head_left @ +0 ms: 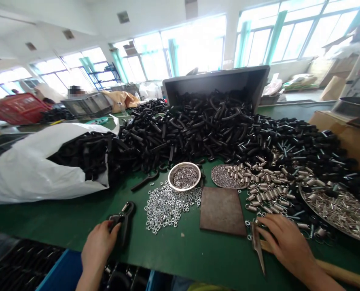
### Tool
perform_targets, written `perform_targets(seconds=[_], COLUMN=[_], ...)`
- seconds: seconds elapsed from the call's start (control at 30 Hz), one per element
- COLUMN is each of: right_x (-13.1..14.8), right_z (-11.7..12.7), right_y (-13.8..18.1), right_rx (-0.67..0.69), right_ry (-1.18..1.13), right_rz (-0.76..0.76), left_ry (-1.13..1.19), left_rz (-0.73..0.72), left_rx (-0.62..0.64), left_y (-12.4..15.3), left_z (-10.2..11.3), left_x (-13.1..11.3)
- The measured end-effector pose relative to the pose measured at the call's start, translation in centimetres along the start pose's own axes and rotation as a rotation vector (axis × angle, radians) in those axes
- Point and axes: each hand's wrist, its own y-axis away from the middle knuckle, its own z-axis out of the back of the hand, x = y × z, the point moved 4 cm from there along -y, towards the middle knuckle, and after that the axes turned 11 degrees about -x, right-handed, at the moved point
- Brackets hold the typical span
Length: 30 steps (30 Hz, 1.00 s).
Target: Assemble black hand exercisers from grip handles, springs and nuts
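Note:
My left hand (pixel 98 246) is closed around a black curved handle part (pixel 123 220) with a metal ring at its top, resting it on the green table (pixel 186 258) near the front edge. My right hand (pixel 286 240) lies over a wooden-handled tool (pixel 334 271) whose dark metal blade (pixel 258 248) points toward me, fingers curled down near scattered steel springs (pixel 267 182). Between the hands sit a loose heap of small silver nuts (pixel 168 206) and a flat brown metal plate (pixel 221 211).
A big pile of black handle parts (pixel 204 125) spills from a tipped grey bin (pixel 216 83). A white bag (pixel 31 165) holds more at left. A small steel bowl (pixel 184 176) and a steel tray (pixel 340 210) hold hardware. Blue crates (pixel 61 270) sit below the table edge. Another person is far back left.

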Motion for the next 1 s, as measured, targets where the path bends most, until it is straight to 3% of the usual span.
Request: perform_targets(seconds=[0.13, 0.2, 0.33, 0.47, 0.57, 0.63, 0.77, 0.87, 0.93, 1.0], right_x=[3.2, 4.6, 6.3, 5.7, 3.7, 2.3, 3.3, 7.6, 10.8, 11.4], right_z=[-4.1, -7.2, -12.9, -15.5, -14.8, -13.3, -8.7, -5.2, -3.4, -2.7], right_y=[-9.0, -13.1, -18.0, -19.4, -20.3, -20.6, -18.1, -13.4, -9.8, -7.0], right_rx=[0.189, 0.244, 0.297, 0.317, 0.257, 0.194, 0.081, 0.059, 0.041, 0.083], right_ry=[-0.157, -0.169, -0.161, -0.143, -0.160, -0.180, -0.248, -0.352, -0.422, -0.393], right_rz=[-0.088, -0.103, -0.134, -0.228, -0.313, -0.367, -0.380, -0.173, 0.243, 0.510], left_ry=[0.039, 0.202, 0.482, 0.641, 0.784, 0.921, 1.317, 1.633, 1.729, 1.742], left_rz=[-0.155, -0.284, -0.428, -0.459, -0.444, -0.390, -0.062, 0.268, 0.439, 0.531], left_rx=[-0.305, -0.358, -0.297, -0.198, -0.111, 0.013, 0.483, 0.777, 0.890, 0.908], left_y=[1.1, 2.2, 5.0, 7.1, 7.7, 8.1, 9.9, 11.7, 12.4, 12.5], left_z=[2.2, 2.8, 2.7, 2.1, 1.6, 1.3, 1.0, 1.5, 1.6, 1.3], left_x=[-6.1, -10.0, -16.1, -18.9, -20.1, -21.3, -25.2, -27.9, -28.8, -28.6])
